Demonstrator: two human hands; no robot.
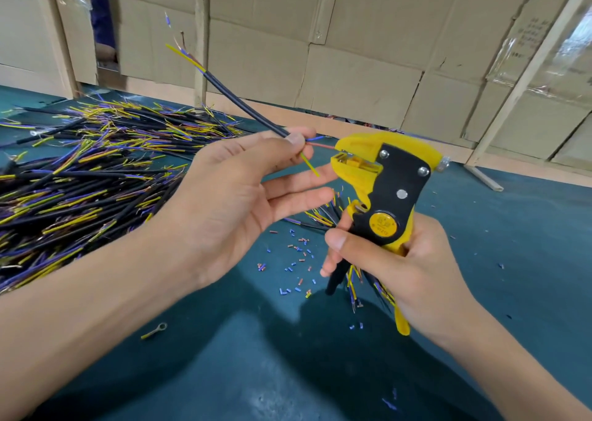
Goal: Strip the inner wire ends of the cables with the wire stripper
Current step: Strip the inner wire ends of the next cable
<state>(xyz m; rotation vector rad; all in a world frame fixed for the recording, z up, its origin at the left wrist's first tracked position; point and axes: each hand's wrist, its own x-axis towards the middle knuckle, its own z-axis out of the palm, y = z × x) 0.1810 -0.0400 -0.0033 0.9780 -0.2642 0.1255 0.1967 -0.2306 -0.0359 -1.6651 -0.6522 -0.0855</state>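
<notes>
Teal-covered desk (512,260), backed by flattened cardboard panels (352,52) and pale wooden battens.

Item, far left: heap of black cables (80,171), yellow, blue and purple inner wires splayed at their ends, lying on the desk.

Item, lower left: one ring terminal (154,330), loose on the desk.

Item, centre: left hand (230,196), thumb and forefinger pinching a single black cable (243,106) that slants up to the left; other fingers extended. Its near end fans into blue, red and yellow wires; the red wire (320,145) reaches into the stripper's mouth.

Item, centre, on the desk: scattered blue and red insulation offcuts (298,254).

Item, right: yellow-and-black wire stripper (389,180), held upright, head facing left; right hand (394,267) wrapped around its handles.
</notes>
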